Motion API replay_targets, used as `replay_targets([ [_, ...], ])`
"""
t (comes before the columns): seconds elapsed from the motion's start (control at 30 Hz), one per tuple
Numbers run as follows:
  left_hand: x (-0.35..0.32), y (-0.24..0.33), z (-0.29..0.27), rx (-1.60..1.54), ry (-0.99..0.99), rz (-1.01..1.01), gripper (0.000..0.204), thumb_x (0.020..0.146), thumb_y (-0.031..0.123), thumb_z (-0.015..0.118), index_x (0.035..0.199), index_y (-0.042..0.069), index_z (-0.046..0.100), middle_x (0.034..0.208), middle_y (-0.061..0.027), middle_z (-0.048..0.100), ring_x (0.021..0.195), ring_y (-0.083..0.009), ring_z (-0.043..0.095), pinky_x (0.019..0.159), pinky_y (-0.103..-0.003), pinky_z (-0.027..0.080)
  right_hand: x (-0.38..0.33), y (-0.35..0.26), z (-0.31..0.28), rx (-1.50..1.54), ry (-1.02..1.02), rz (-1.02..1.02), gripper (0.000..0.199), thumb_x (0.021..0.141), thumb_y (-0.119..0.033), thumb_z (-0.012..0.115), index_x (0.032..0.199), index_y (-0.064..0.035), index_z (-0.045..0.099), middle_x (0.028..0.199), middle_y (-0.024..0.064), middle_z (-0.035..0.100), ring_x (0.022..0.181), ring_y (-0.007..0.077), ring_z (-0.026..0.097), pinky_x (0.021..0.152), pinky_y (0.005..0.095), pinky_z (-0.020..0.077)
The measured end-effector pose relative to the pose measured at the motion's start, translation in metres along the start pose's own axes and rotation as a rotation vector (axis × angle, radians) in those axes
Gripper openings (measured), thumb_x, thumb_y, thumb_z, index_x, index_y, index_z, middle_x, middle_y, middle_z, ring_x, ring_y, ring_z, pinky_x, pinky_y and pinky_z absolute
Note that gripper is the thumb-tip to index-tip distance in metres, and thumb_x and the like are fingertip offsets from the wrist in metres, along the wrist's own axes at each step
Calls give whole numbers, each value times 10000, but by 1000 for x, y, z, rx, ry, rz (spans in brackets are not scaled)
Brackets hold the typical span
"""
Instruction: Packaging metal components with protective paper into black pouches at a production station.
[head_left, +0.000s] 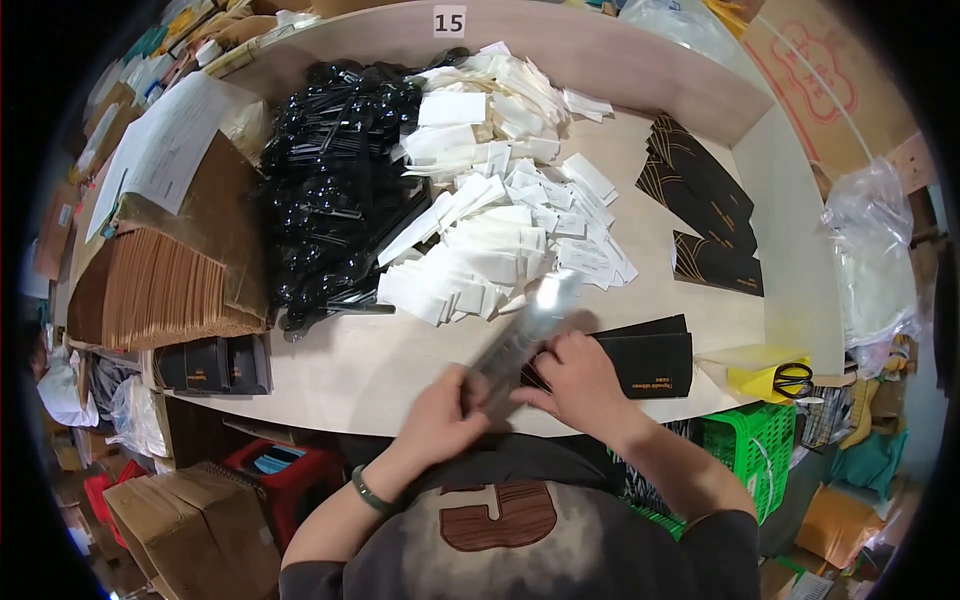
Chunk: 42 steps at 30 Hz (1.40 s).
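Observation:
My left hand (440,415) is closed around the near end of a long, clear, shiny plastic piece (520,335). It slants up and away to the right, is smeared by motion, and its exact kind cannot be made out. Black printed sleeves (655,362) with gold lines lie at the front edge, and my right hand (578,385) covers their left ends, thumb and fingers closed about one. Beyond my hands spreads a heap of white paper packets (490,250). To its left are piled black plastic spoons (340,180), some in clear wrapping.
A cardboard box (240,230) of brown paper pieces stands at left, more black sleeves (195,366) below it. Other black sleeves (700,190) lie at far right. Scissors (793,380) rest by yellow plastic at the right edge. A raised wooden rim (600,45) bounds the table's back.

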<state>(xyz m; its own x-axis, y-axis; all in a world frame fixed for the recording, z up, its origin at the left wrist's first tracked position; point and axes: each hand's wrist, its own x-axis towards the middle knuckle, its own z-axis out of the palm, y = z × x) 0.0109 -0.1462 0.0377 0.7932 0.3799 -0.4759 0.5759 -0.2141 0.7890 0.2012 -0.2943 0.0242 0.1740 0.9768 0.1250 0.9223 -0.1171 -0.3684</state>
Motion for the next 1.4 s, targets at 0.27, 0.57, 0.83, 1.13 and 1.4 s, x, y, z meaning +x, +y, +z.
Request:
replay_targets([
  [0.27, -33, -54, -19, 498, 423, 155, 605, 685, 212, 841, 1195, 47, 560, 994, -149, 610, 922, -372, 631, 764, -437, 529, 10, -15, 42, 37, -90, 439, 244, 858, -281, 667, 763, -64, 611, 657, 145, 644, 644, 355, 661, 585, 479, 507],
  [0.57, 4, -30, -57, 621, 256, 422, 610, 752, 271, 830, 1278, 87, 580, 1086, -149, 628, 1002, -351, 628, 834, -416, 522, 27, -19, 47, 376, 68, 256, 180, 818, -230, 685, 745, -77, 625, 691, 143, 657, 663, 363, 665, 633, 466, 537],
  [0.83, 159, 13, -101, 498, 583, 360, 418, 794, 56, 690, 1209, 62, 639, 1066, -186, 653, 1002, -385, 625, 874, -446, 515, 52, 107, -7, -114, 256, 411, 205, 826, -144, 707, 983, -35, 631, 949, 147, 635, 946, 352, 608, 807, 433, 495],
  [1.13, 79, -5, -59, 700, 509, 662, 459, 768, 61, 700, 1221, 58, 627, 1143, -154, 641, 1036, -354, 625, 877, -422, 530, 21, 103, 3, 149, 221, 608, 164, 876, -167, 677, 898, -35, 581, 879, 166, 610, 891, 363, 596, 768, 459, 471],
  [1.4, 11, -39, -111, 576, 676, 382, 458, 799, 90, 750, 1238, 55, 626, 1210, -140, 626, 1098, -342, 609, 927, -410, 509, 39, 61, -27, 323, 420, 595, 289, 940, -95, 617, 1216, -10, 595, 829, 126, 655, 759, 250, 652, 713, 361, 503],
])
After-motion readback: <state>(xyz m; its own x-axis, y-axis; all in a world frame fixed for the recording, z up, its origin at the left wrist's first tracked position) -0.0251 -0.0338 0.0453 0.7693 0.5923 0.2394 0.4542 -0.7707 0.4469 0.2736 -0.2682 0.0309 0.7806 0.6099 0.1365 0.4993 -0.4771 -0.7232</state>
